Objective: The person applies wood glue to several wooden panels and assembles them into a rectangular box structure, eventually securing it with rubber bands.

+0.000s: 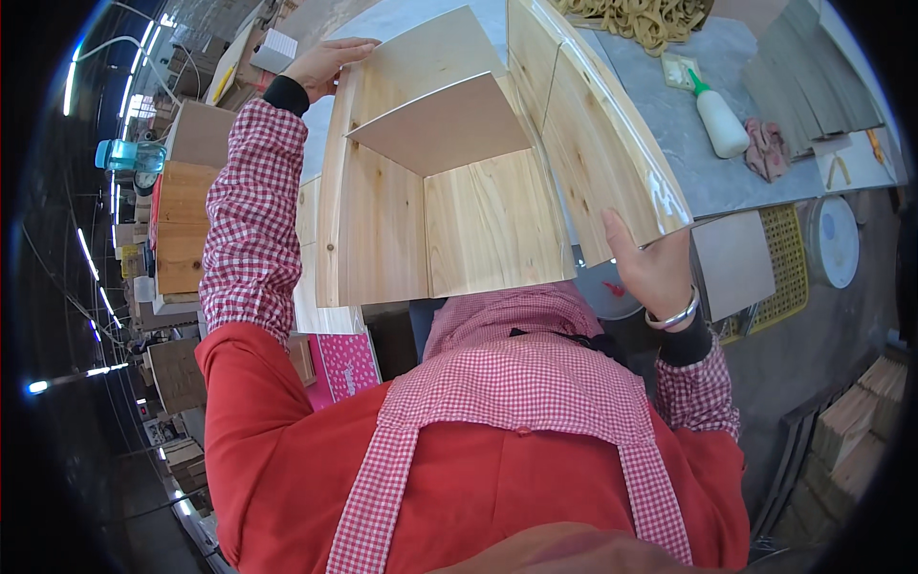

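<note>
An open wooden box (382, 234) of pale, knotty boards stands at the table's near edge, in front of my body. A thin divider board (440, 124) crosses its inside. My left hand (330, 65) is closed over the far left corner of the box. On the right, a long wooden panel (598, 143) leans outward beside the box, with a glossy, wet-looking whitish strip along its outer edge. My right hand (655, 273) grips the panel's near end, the thumb on its inner face. The other right fingers are hidden behind the panel.
Right of the panel, a white squeeze bottle (722, 124) with a green nozzle lies on the grey table (631, 72) beside a crumpled pink cloth (765, 148). Tan bands (636, 21) are heaped at the back. Grey boards (813, 72), a yellow crate (789, 258) and a round lid (832, 242) are farther right.
</note>
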The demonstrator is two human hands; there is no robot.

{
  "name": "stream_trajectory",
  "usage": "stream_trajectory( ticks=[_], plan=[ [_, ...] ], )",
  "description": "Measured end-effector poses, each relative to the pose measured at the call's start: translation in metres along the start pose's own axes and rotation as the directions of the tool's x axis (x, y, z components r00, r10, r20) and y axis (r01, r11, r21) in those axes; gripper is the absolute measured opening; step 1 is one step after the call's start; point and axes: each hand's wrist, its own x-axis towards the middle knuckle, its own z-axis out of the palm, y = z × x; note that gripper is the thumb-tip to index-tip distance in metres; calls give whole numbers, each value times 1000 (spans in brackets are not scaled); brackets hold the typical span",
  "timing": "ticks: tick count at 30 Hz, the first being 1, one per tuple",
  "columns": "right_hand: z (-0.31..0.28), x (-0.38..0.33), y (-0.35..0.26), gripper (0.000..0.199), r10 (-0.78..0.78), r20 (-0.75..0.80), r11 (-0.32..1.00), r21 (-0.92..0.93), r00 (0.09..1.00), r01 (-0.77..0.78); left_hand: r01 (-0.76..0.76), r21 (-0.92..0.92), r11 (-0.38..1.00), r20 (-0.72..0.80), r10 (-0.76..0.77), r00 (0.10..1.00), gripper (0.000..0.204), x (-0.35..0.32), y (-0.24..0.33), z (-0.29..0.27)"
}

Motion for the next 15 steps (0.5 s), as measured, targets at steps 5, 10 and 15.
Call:
stream_trajectory(
  ticks=[5,10,15],
  plan=[
    [5,-6,-8,21,-84,16,995,-56,996,85,-5,-62,998,7,5,1000,44,15,-10,-1],
    [6,-15,-11,33,-73,116,993,-82,991,83,-17,-71,997,16,18,1000,44,19,-16,-4],
    [13,-15,-11,40,-98,131,991,-78,987,109,-24,-50,998,-14,23,1000,43,16,-17,-5]
  ],
)
